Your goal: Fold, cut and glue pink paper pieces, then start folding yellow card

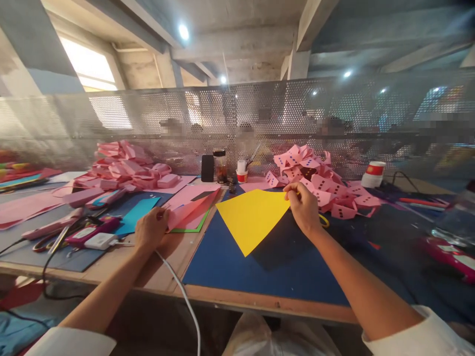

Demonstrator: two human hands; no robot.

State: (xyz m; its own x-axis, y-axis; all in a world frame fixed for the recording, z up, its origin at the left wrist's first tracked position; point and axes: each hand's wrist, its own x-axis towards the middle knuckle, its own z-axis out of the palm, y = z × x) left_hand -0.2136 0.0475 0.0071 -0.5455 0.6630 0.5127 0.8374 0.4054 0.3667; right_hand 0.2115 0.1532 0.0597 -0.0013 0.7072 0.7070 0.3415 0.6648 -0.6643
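Observation:
My right hand (303, 207) pinches one corner of a yellow sheet of paper (253, 217), which hangs tilted above the dark blue mat (230, 274). To the left, my left hand (152, 228) grips the near edge of a pink paper sheet (193, 208) and lifts it partly off a stack. Under that pink sheet, the edge of a green sheet (198, 225) shows. A light blue sheet (139, 215) lies on the mat just left of my left hand. Behind my right hand rises a pile of pink folded paper pieces with dots (322, 185).
More pink folded pieces (122, 168) are heaped at the back left. A black phone (207, 168), a jar (220, 168) and paper cups (374, 173) stand by the mesh partition (222, 118). Scissors and glue guns (94, 231) lie left; a white cable (181, 287) crosses the table's front edge.

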